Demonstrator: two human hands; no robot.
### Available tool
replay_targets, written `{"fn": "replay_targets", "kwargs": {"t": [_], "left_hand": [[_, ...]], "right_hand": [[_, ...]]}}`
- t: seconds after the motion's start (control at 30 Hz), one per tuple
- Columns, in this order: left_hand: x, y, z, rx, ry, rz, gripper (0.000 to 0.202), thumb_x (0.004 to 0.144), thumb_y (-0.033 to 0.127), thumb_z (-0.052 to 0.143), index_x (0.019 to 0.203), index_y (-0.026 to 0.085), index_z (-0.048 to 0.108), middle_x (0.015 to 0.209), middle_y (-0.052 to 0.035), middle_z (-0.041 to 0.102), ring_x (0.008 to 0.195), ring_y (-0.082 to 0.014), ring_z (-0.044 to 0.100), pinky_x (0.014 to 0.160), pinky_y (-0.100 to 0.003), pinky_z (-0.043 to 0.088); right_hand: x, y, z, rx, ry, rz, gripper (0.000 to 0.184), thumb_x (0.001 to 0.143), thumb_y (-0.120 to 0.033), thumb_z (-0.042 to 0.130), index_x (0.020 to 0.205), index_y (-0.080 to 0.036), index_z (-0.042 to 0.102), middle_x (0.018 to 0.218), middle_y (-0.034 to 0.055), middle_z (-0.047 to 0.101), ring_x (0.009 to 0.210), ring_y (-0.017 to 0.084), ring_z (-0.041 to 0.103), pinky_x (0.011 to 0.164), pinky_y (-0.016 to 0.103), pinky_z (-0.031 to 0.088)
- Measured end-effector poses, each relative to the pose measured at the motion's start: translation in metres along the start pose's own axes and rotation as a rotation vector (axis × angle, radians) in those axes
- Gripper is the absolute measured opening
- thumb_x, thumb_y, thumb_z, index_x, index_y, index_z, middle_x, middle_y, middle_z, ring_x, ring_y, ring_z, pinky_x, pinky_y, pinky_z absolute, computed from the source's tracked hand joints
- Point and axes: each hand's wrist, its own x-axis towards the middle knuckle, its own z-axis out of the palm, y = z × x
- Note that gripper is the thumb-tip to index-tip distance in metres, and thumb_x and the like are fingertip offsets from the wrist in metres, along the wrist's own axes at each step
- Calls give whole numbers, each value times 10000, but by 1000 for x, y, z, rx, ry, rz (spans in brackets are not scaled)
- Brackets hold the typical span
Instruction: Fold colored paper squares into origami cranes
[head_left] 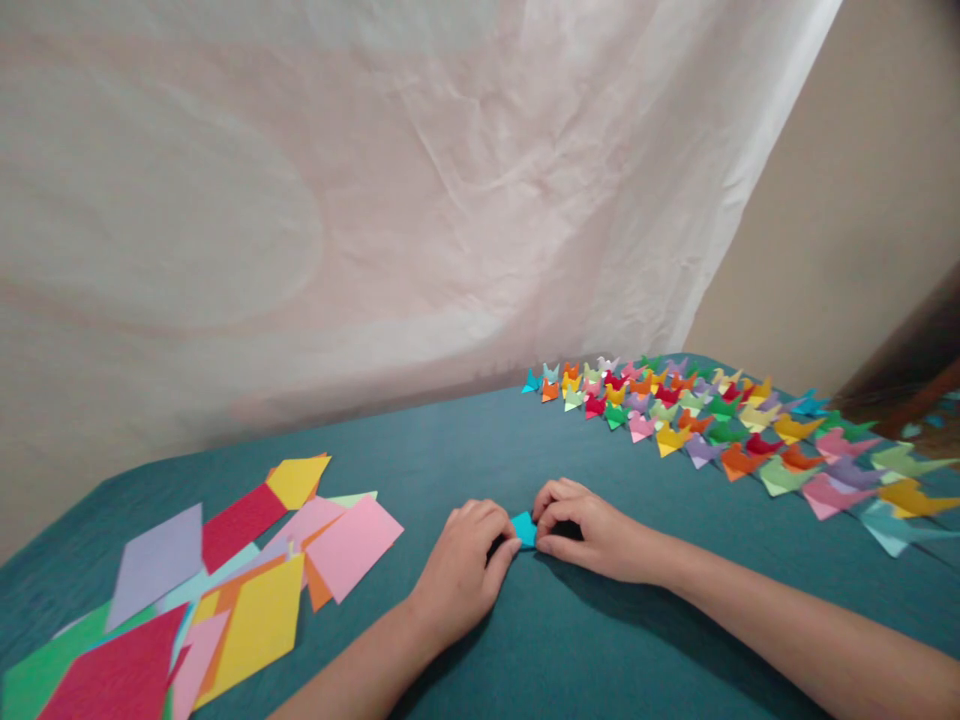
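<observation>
A small folded piece of cyan paper [524, 528] lies on the teal table [480, 450], pinched between both my hands. My left hand [463, 567] presses on its left side with curled fingers. Fingers bent, my right hand [589, 527] grips its right side with fingertips. Most of the paper is hidden under my fingers.
Several loose coloured paper squares [225, 580] in pink, yellow, red, lilac and green are strewn at the left. Rows of several small folded paper birds [720, 425] in many colours stretch along the right. A wrinkled white sheet [375, 200] hangs behind the table.
</observation>
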Motion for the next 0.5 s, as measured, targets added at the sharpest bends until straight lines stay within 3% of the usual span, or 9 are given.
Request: {"fn": "replay_targets", "kwargs": {"t": [0.5], "left_hand": [[0,0,1,-17,23,0,158,918,241,425,807,177,517,850,-33,556,826,-181,479,759,-317,382]], "right_hand": [[2,-1,10,-34,81,69,64,785,-154,616,729,-183,603,866,19,592,840,165,526,780,321,372]]}}
